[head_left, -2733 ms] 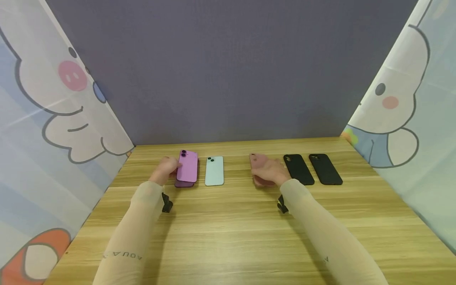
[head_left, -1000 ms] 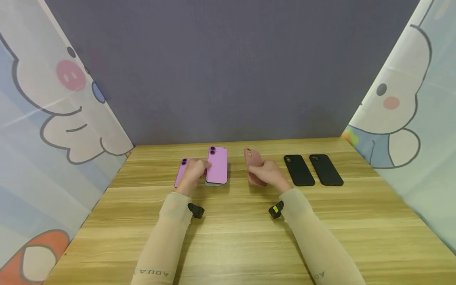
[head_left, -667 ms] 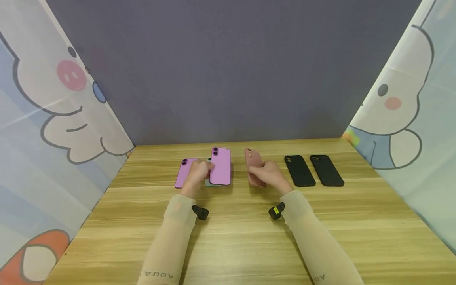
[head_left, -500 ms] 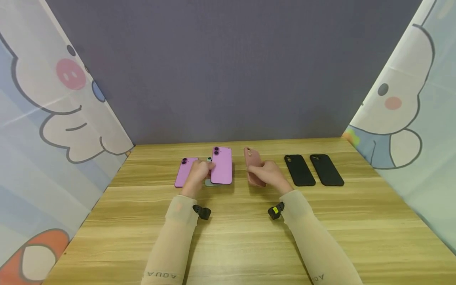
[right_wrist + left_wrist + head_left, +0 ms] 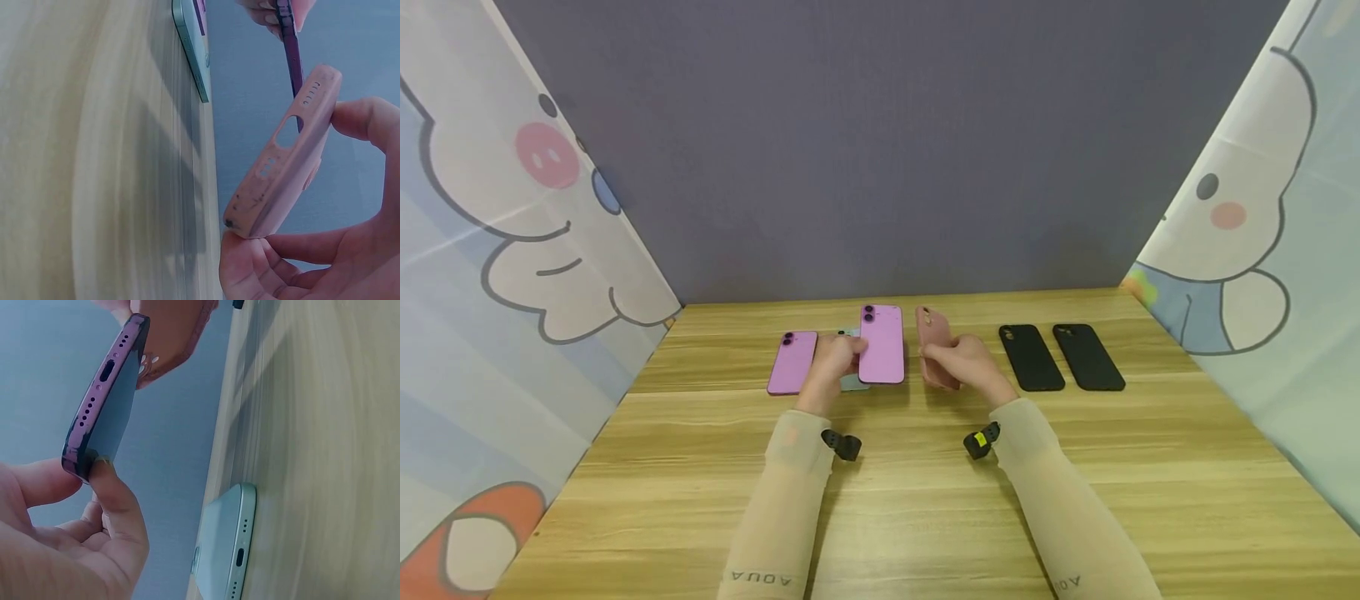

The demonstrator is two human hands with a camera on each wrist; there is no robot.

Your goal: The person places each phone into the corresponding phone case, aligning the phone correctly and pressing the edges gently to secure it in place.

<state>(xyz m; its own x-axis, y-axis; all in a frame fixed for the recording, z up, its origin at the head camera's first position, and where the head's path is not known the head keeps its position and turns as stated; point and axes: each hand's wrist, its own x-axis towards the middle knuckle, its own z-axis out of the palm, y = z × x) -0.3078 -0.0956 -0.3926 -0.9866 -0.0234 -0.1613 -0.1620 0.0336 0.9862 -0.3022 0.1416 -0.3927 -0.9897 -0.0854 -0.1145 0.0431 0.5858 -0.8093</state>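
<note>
In the head view my left hand (image 5: 831, 367) pinches a purple smartphone (image 5: 882, 346) by its left edge, its camera side up. Thumb and fingers grip the phone's lower corner in the left wrist view, clear of the table. My right hand (image 5: 970, 362) holds a pink phone case (image 5: 934, 327) by its edges, raised and tilted toward the phone. The right wrist view shows the case's port cutout and dark smudges on one corner. Phone and case are close together but apart. A mint phone (image 5: 222, 540) lies on the table, partly hidden under the left hand in the head view.
Another purple phone (image 5: 792, 363) lies left of the left hand. Two black phone cases (image 5: 1032, 358) lie side by side right of the right hand. The wooden table (image 5: 895, 500) ends at a grey back panel (image 5: 880, 150), with cartoon-printed sheets at both sides.
My left hand has carried the purple phone rightward, from above the other purple phone to past the mint phone. My right hand has raised the pink case and tilted it leftward.
</note>
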